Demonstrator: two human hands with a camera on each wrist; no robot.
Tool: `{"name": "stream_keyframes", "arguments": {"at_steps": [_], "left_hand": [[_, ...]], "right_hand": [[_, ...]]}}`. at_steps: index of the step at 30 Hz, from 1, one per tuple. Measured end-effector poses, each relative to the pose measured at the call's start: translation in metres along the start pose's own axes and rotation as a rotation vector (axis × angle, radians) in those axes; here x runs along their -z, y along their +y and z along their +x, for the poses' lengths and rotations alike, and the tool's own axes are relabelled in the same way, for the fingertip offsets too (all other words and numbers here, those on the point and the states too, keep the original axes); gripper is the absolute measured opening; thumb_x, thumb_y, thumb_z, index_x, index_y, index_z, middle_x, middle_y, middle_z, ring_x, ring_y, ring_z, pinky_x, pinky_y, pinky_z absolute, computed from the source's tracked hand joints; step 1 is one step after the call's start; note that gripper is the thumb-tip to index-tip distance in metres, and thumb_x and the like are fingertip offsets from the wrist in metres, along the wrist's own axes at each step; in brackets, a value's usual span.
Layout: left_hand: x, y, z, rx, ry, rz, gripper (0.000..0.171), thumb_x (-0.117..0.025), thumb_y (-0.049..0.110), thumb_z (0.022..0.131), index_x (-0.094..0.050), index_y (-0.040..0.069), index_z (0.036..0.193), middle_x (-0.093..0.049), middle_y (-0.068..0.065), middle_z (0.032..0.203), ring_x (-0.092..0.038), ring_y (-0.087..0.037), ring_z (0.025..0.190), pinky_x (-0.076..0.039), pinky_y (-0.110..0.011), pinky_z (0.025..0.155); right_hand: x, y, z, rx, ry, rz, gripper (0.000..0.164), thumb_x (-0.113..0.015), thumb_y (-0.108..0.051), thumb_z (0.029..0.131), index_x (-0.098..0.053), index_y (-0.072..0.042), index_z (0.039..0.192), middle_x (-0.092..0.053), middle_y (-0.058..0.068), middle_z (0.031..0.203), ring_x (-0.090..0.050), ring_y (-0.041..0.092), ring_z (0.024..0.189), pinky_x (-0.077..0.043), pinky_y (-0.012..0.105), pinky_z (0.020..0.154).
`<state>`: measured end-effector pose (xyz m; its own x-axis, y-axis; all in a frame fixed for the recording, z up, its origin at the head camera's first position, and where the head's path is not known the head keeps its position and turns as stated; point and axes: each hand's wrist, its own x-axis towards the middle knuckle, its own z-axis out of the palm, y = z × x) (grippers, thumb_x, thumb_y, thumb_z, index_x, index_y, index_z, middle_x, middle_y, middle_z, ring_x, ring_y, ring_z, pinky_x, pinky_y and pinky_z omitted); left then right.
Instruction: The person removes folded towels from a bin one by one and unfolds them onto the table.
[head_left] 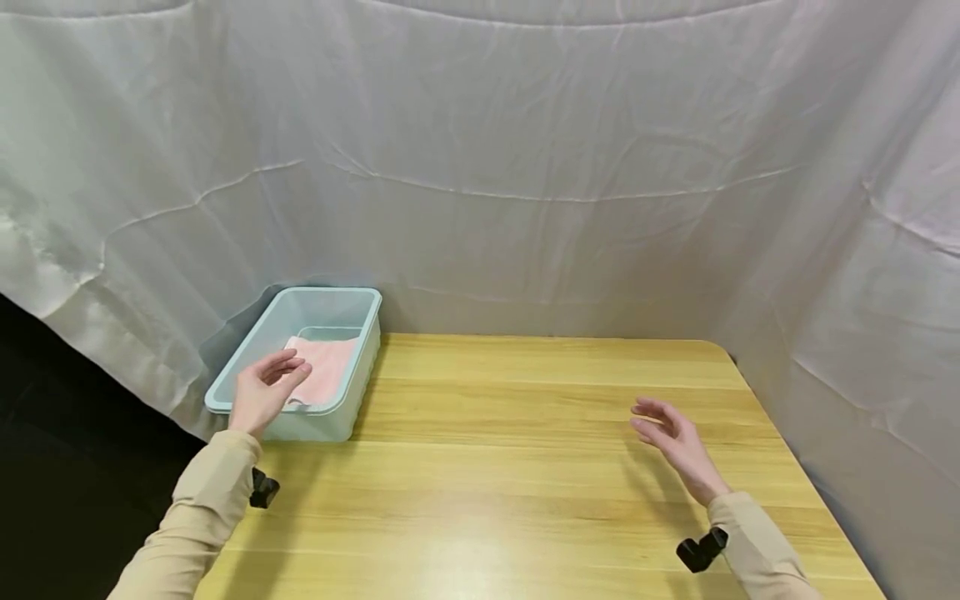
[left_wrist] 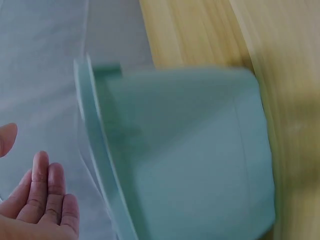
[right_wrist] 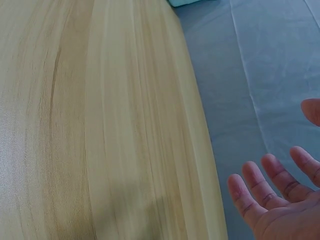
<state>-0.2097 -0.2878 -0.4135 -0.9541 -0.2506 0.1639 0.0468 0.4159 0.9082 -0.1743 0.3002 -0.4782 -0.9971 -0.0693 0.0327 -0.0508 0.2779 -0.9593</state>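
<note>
A pale blue-green plastic bin (head_left: 365, 367) stands at the table's far left corner, with a folded pink cloth (head_left: 330, 367) lying inside it. My left hand (head_left: 264, 390) hovers over the bin's near left rim, fingers relaxed and slightly bent, nothing between them. In the left wrist view, the bin's side wall (left_wrist: 190, 155) fills the middle, and the left fingers (left_wrist: 39, 190) spread beside the rim. Over the right part of the table my right hand (head_left: 678, 446) hangs in the air with loose, parted fingers (right_wrist: 282, 185), holding nothing.
The wooden table (head_left: 510, 442) runs between both hands. Grey-white curtain cloth (head_left: 540, 167) hangs behind it and along both sides. A dark area (head_left: 67, 467) lies off the table's left side. Small black cameras (head_left: 262, 488) sit on both wrists.
</note>
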Motion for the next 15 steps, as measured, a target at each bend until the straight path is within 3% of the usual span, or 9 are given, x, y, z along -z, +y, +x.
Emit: {"name": "stream_keyframes", "arguments": {"at_steps": [3,7,9,13,15], "left_hand": [[0.012,-0.007,0.005,-0.009,0.018,0.06,0.051,-0.071,0.023,0.094,-0.058,-0.005,0.134,-0.056,0.04,0.082,-0.052,0.019,0.088,-0.043,-0.009,0.089],[0.028,-0.014,0.011,-0.014,0.041,0.16,0.055,-0.072,0.03,0.093,-0.059,-0.002,0.135,-0.052,0.044,0.081,-0.047,0.015,0.098,-0.044,-0.037,0.107],[0.036,-0.017,0.013,-0.014,0.051,0.199,0.055,-0.072,0.032,0.093,-0.06,0.0,0.136,-0.049,0.044,0.081,-0.048,0.007,0.105,-0.042,-0.048,0.109],[0.047,-0.025,0.017,-0.022,0.076,0.279,0.053,-0.072,0.033,0.093,-0.061,0.001,0.134,-0.046,0.044,0.085,-0.05,-0.003,0.112,-0.044,-0.032,0.1],[0.052,-0.028,0.019,-0.015,0.076,0.313,0.053,-0.071,0.034,0.094,-0.061,0.001,0.135,-0.055,0.035,0.092,-0.052,-0.012,0.116,-0.042,-0.026,0.092]], "right_hand": [[0.0,0.001,0.001,-0.011,-0.004,0.002,0.054,-0.058,-0.023,0.103,-0.039,0.005,0.146,-0.058,-0.009,0.126,-0.06,-0.01,0.105,-0.056,0.019,0.09],[0.0,0.001,0.002,-0.015,-0.006,0.006,0.054,-0.059,-0.023,0.103,-0.039,0.004,0.145,-0.057,-0.005,0.128,-0.061,-0.01,0.105,-0.057,0.021,0.09],[0.0,0.001,0.002,-0.015,-0.003,0.008,0.054,-0.059,-0.023,0.103,-0.039,0.004,0.145,-0.057,-0.007,0.127,-0.061,-0.01,0.104,-0.057,0.021,0.09],[0.0,0.002,0.002,-0.018,0.004,0.01,0.054,-0.059,-0.022,0.103,-0.039,0.005,0.145,-0.058,-0.012,0.124,-0.061,-0.009,0.104,-0.057,0.021,0.089],[-0.001,0.002,0.002,-0.019,0.006,0.01,0.054,-0.059,-0.021,0.103,-0.039,0.005,0.145,-0.058,-0.012,0.124,-0.061,-0.009,0.104,-0.057,0.022,0.089]]}}
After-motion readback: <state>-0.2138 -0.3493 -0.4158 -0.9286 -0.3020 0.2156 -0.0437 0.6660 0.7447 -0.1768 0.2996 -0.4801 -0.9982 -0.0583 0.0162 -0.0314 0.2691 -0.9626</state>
